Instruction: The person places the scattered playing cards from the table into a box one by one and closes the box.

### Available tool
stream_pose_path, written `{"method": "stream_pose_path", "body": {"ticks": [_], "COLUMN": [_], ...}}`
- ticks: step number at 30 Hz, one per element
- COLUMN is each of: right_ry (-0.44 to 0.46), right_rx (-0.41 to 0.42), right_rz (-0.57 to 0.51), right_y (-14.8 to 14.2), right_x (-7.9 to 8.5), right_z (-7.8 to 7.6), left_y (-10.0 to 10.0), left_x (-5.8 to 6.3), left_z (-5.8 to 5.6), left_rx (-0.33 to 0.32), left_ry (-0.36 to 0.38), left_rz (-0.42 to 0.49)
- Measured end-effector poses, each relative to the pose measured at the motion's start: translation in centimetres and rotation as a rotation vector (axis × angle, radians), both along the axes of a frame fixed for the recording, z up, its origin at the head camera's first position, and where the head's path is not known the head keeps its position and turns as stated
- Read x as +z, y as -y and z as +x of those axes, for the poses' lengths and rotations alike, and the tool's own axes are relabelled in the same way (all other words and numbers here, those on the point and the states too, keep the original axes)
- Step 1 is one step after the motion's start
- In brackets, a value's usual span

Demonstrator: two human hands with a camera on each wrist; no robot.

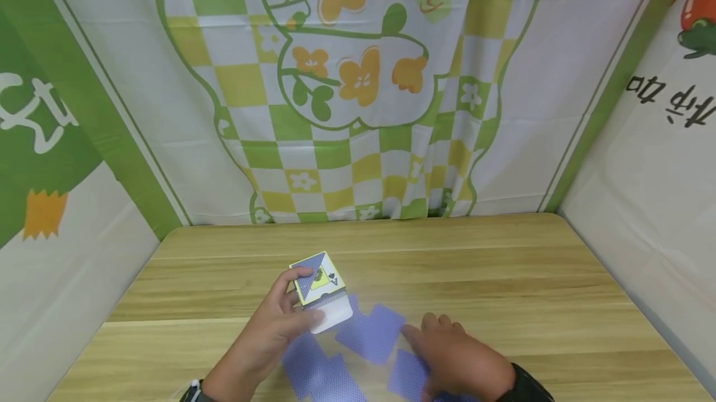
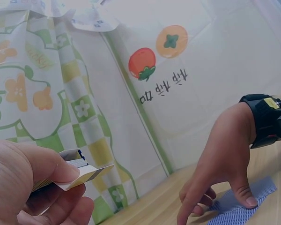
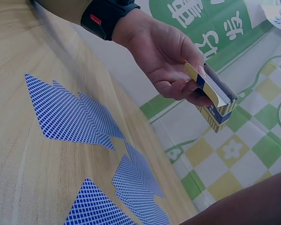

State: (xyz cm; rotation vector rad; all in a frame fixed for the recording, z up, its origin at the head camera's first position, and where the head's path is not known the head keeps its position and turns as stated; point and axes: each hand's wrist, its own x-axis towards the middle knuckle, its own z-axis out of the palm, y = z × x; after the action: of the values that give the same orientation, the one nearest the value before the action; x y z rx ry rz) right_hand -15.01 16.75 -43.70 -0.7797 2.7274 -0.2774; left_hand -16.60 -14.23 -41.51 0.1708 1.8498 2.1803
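Note:
My left hand [image 1: 271,324] grips a playing card box [image 1: 334,279] with an ace design on its face, thumb by the white flap [image 1: 334,314], which is folded out. In the right wrist view the box's end is uncovered and something pale shows inside. Blue-backed playing cards [image 1: 369,335] lie face down on the table, some overlapping. My right hand [image 1: 461,358] is low over the cards at the right. In the left wrist view its thumb presses on a blue card [image 2: 241,206], with the other fingers reaching down beside it.
The wooden table [image 1: 559,302] reaches back to a checked, flower-printed curtain [image 1: 358,159]. White printed cloth walls [image 1: 649,159] stand at both sides. Each wrist wears a dark band [image 1: 526,384].

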Motion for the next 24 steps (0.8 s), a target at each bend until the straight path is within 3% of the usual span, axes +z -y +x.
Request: {"method": "stream_pose_path", "body": {"ticks": [16, 24], "right_ry": [0.009, 0.051], "right_rx": [-0.024, -0.041], "right_rz": [-0.060, -0.140], "right_y": [0.3, 0.6], "right_x": [-0.7, -1.1], "right_z": [-0.2, -0.2], "left_y": [-0.1, -0.1], "left_x": [-0.1, 0.0], "left_z": [0.0, 0.0], "left_rx": [0.003, 0.003], "left_ry": [0.001, 0.006], "left_rz": [-0.004, -0.006]}}
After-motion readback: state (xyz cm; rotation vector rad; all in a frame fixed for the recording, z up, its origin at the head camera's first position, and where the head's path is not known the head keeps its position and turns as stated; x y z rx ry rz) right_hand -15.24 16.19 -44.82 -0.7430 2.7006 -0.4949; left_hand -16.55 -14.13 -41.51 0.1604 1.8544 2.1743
